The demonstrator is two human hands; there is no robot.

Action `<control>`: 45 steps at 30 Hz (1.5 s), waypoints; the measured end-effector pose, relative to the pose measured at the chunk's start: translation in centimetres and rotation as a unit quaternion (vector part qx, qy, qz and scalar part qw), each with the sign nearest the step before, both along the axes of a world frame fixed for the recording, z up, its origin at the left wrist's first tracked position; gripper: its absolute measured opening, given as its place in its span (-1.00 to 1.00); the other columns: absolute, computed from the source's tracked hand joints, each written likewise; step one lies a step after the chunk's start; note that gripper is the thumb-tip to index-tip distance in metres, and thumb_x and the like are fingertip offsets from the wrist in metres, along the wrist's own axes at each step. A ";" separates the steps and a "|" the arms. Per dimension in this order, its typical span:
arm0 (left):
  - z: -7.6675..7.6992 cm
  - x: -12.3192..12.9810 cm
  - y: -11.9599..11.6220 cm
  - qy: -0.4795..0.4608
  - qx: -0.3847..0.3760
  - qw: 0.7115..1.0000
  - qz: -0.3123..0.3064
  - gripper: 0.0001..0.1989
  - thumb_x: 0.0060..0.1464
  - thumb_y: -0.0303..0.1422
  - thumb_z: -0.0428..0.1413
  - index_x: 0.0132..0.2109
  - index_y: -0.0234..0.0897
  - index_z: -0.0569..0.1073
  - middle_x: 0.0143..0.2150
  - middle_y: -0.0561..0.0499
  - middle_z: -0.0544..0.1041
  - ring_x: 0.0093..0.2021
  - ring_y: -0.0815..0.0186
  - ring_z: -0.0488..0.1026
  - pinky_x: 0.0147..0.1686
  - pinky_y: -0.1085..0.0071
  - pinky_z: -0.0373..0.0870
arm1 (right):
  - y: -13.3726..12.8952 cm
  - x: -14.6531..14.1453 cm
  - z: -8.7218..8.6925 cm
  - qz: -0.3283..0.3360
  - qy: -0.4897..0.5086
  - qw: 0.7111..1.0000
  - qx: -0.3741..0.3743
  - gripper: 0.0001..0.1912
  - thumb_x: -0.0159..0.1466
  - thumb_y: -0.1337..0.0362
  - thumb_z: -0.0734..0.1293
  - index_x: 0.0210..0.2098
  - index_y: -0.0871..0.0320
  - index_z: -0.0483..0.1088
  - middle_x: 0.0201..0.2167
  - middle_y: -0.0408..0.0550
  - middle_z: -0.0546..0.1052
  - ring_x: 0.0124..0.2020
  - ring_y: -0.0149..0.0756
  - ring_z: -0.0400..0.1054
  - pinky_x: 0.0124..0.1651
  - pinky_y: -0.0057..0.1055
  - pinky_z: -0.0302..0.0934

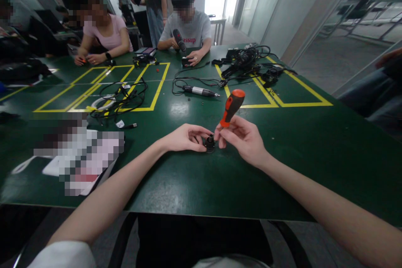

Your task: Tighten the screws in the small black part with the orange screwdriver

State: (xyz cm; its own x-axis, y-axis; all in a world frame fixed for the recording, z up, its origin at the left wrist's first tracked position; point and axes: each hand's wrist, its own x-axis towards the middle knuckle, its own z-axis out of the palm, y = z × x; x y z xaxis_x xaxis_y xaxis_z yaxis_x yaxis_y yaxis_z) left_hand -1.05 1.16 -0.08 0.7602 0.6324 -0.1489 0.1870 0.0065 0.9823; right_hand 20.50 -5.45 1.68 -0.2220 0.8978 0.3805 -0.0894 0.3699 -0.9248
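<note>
Near the middle of the green table, my left hand (188, 138) is closed round a small black round part (210, 144), thumb and fingers at its left side. The part stands on the table with a narrow neck pointing up. Just right of it, my right hand (243, 137) pinches an orange and black screwdriver (232, 106) low down, near the base of its handle. The handle points up and leans right. The screwdriver's tip is hidden by the fingers.
An electric screwdriver (201, 91) with a cord lies beyond my hands. Tangled cables (121, 100) lie left, and a black cable pile (248, 60) lies back right. Blurred papers (94, 159) sit by my left forearm. A person (188, 27) across the table holds a drill (179, 40).
</note>
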 end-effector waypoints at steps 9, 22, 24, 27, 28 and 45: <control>-0.4 0.3 -0.3 -0.019 0.032 0.999 0.027 -0.60 -0.18 -0.39 0.45 -0.14 -0.38 0.57 -0.30 0.04 0.62 -0.38 0.47 0.49 -0.33 0.50 0.43 | -0.1 -0.1 0.2 -0.008 -0.020 1.000 0.011 -0.61 0.30 -0.08 0.49 -0.33 0.13 0.49 -0.58 -0.18 0.50 -0.59 -0.37 0.42 -0.49 -0.41 0.38; -0.1 0.3 -0.5 -0.013 0.043 0.999 0.025 -0.61 -0.16 -0.38 0.44 -0.14 -0.38 0.59 -0.35 0.05 0.60 -0.39 0.46 0.48 -0.34 0.50 0.42 | -0.2 -0.2 0.1 -0.013 -0.008 1.000 0.012 -0.65 0.27 -0.03 0.52 -0.34 0.11 0.47 -0.56 -0.17 0.52 -0.59 -0.36 0.43 -0.50 -0.40 0.38; -0.1 0.3 -0.4 -0.014 0.043 0.999 0.026 -0.61 -0.16 -0.38 0.44 -0.13 -0.38 0.59 -0.36 0.06 0.60 -0.39 0.46 0.48 -0.35 0.51 0.41 | -0.1 -0.2 0.3 -0.017 -0.014 1.000 0.014 -0.64 0.27 -0.05 0.52 -0.35 0.11 0.50 -0.59 -0.18 0.49 -0.59 -0.36 0.42 -0.51 -0.40 0.38; -0.2 0.4 -0.4 -0.016 0.043 0.999 0.023 -0.60 -0.16 -0.38 0.44 -0.12 -0.38 0.59 -0.37 0.07 0.59 -0.40 0.46 0.47 -0.35 0.51 0.41 | 0.0 -0.1 0.4 -0.010 -0.010 1.000 0.015 -0.61 0.30 -0.08 0.49 -0.37 0.13 0.52 -0.58 -0.16 0.50 -0.60 -0.38 0.41 -0.51 -0.41 0.37; -0.3 0.4 -0.4 -0.016 0.042 0.999 0.022 -0.60 -0.16 -0.38 0.43 -0.12 -0.38 0.59 -0.37 0.07 0.59 -0.40 0.46 0.47 -0.35 0.51 0.41 | 0.0 -0.1 0.4 -0.006 -0.008 1.000 0.012 -0.60 0.32 -0.09 0.47 -0.37 0.13 0.52 -0.56 -0.15 0.52 -0.60 -0.38 0.42 -0.50 -0.41 0.38; -0.3 0.8 -1.0 0.021 0.064 0.997 0.037 -0.56 -0.17 -0.33 0.47 -0.11 -0.38 0.59 -0.33 0.05 0.61 -0.41 0.45 0.48 -0.35 0.50 0.41 | 0.0 0.0 0.4 -0.010 -0.012 1.000 0.011 -0.57 0.31 -0.12 0.46 -0.39 0.12 0.50 -0.56 -0.14 0.52 -0.60 -0.37 0.42 -0.51 -0.39 0.38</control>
State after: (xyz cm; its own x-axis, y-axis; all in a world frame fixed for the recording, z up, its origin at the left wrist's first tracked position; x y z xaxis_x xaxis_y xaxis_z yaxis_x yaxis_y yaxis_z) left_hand -0.21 0.14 -0.37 0.7059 0.7022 -0.0930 0.2310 -0.1041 0.9674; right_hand 20.49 -5.50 2.07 -0.2132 0.8934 0.3954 -0.0605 0.3919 -0.9180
